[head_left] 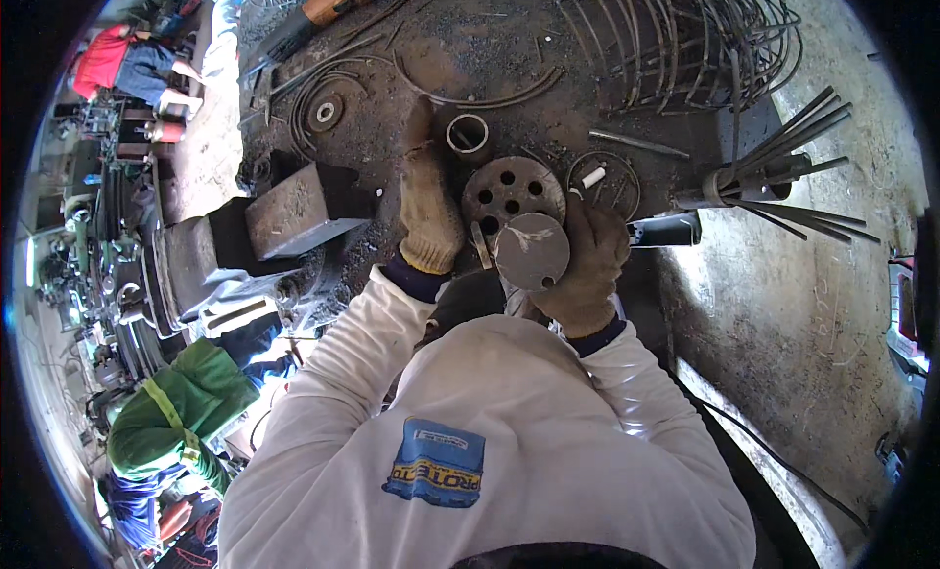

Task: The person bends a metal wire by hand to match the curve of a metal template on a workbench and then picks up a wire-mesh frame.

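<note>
At far left of a cluttered workshop, a person in a red shirt (101,62) and dark shorts appears near the upper edge; lower down, a co-worker in a green top (181,407) with a yellow stripe bends forward. Next along, a heavy metal vise (294,216) sits beside a dark, grit-strewn workbench (470,50). Beyond the vise lie an orange-and-black power tool (323,19) and a small disc (324,111) with a hole at its centre, bent rods close around it.

The wearer, in a white long-sleeved top (529,403), reaches over the near edge. The left hand (429,202), in a tan work glove, points away from the body, just beside a short, upright piece of pipe (468,134); whether its fingers hold anything cannot be told. To its right, a round plate with several holes (517,189) lies on the bench, partly covered in this view by a smaller grey plate (534,253) with one hole near its rim. The gloved right hand (592,265) grips that smaller plate at its right side, fingers partly hidden.

Farther right are a white stub (593,177) by a thin wire ring (637,194), a straight rod (638,143), a large wire cage (676,45) and a fanned bundle of rods (798,212).
</note>
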A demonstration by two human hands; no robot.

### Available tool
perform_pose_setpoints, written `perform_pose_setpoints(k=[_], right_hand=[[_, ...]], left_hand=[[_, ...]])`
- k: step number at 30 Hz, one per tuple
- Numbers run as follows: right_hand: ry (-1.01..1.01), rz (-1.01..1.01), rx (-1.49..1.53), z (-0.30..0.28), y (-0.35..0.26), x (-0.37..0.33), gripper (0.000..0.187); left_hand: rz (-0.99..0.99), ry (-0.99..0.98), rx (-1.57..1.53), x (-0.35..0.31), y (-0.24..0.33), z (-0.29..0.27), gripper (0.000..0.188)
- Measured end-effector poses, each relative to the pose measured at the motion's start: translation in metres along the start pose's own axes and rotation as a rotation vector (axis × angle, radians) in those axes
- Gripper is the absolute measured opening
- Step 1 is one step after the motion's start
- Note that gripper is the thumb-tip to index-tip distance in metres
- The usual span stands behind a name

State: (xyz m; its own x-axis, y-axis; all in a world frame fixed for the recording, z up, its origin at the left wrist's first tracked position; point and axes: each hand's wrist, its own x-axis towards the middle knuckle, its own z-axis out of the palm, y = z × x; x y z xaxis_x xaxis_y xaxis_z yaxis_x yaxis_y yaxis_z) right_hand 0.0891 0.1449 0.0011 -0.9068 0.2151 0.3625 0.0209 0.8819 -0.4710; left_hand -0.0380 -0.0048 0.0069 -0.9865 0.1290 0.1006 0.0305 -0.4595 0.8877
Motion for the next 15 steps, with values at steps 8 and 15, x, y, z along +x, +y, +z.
perform_pose_setpoints(k=[8, 15], right_hand=[[0.049, 0.037, 0.017, 0.003, -0.003, -0.006, 0.085], [0.029, 0.044, 0.006, -0.012, -0.013, 0.005, 0.086]], left_hand=[[0.032, -0.119, 0.233, -0.001, -0.002, -0.009, 0.073], [0.108, -0.078, 0.269, -0.001, -0.009, -0.013, 0.067]])
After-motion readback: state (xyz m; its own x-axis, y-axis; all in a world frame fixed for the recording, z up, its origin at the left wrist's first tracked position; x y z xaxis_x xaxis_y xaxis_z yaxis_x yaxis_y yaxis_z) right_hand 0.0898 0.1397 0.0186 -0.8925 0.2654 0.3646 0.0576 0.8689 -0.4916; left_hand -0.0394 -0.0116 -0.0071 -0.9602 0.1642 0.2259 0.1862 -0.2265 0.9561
